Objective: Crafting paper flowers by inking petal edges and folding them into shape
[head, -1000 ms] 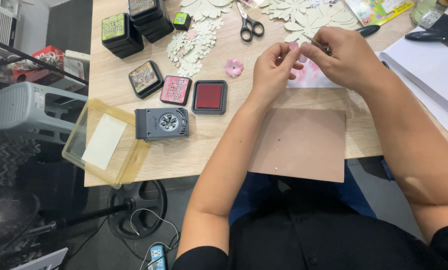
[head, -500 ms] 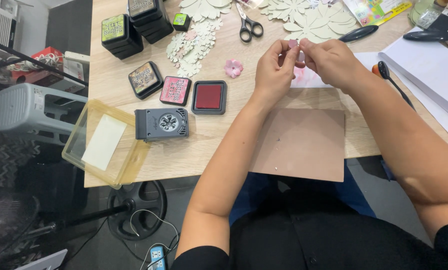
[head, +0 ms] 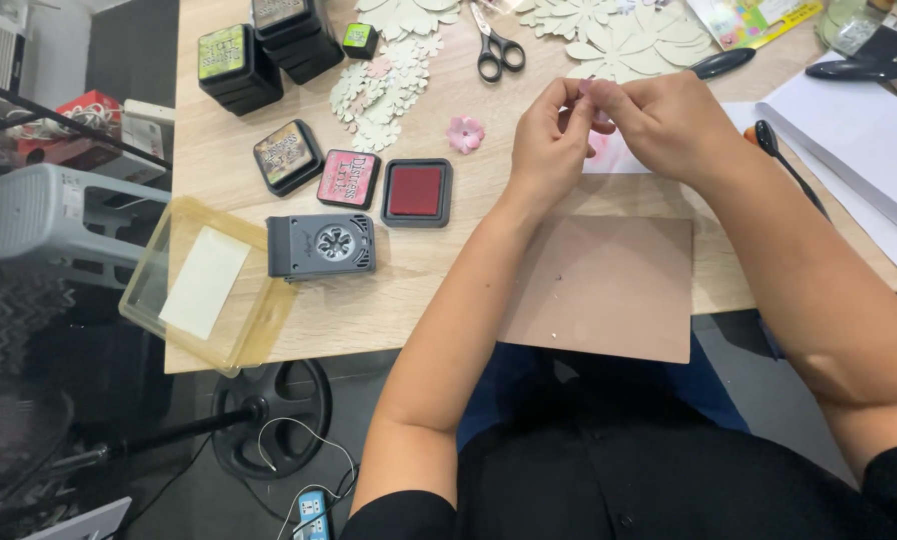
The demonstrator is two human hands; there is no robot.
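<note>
My left hand [head: 548,135] and my right hand [head: 668,125] meet above the wooden table [head: 428,290], fingertips pinched together on a tiny pink paper piece [head: 586,88] that is mostly hidden by the fingers. Under them lies a pale pink sheet [head: 613,158]. A finished pink paper flower [head: 465,133] rests just left of my left hand. A brown mat [head: 608,285] lies in front of me, beneath my forearms.
Left of the mat sit a red ink pad [head: 417,191], further ink pads [head: 348,178], a grey flower punch [head: 320,245] and a clear yellowish box [head: 203,285] overhanging the edge. Scissors [head: 495,47], cream paper flowers [head: 628,40] and white paper [head: 858,140] lie farther back.
Both hands have stayed pinched together and shifted slightly left over the pink sheet; a black tool right of them has come into view.
</note>
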